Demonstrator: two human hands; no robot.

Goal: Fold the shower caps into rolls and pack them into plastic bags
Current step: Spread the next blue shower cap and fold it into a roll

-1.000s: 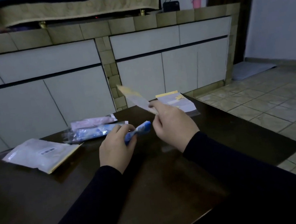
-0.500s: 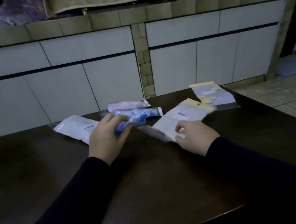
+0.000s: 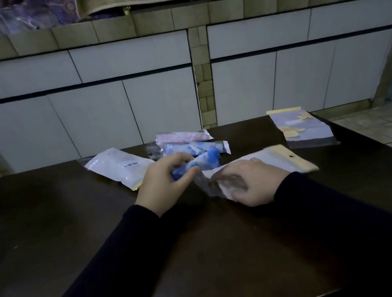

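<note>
My left hand (image 3: 163, 183) grips a rolled blue and white shower cap (image 3: 201, 162) just above the dark table (image 3: 204, 259). Its free end points right, toward the mouth of a clear plastic bag (image 3: 269, 161) with a yellow header strip. My right hand (image 3: 249, 182) holds the open end of that bag against the table, fingers curled on the film. The roll's tip sits right at the bag's mouth; whether it is inside I cannot tell.
Behind my hands lie a packed blue cap bag (image 3: 194, 147) and a pink one (image 3: 183, 136). A white packet with a barcode (image 3: 117, 167) lies to the left. A stack of bags with yellow strips (image 3: 304, 129) lies at the far right. White cabinets (image 3: 133, 94) stand beyond the table.
My right hand has brought the bag down from mid-air onto the table and shifted to its open end. My left hand has carried the blue roll up to the bag's mouth.
</note>
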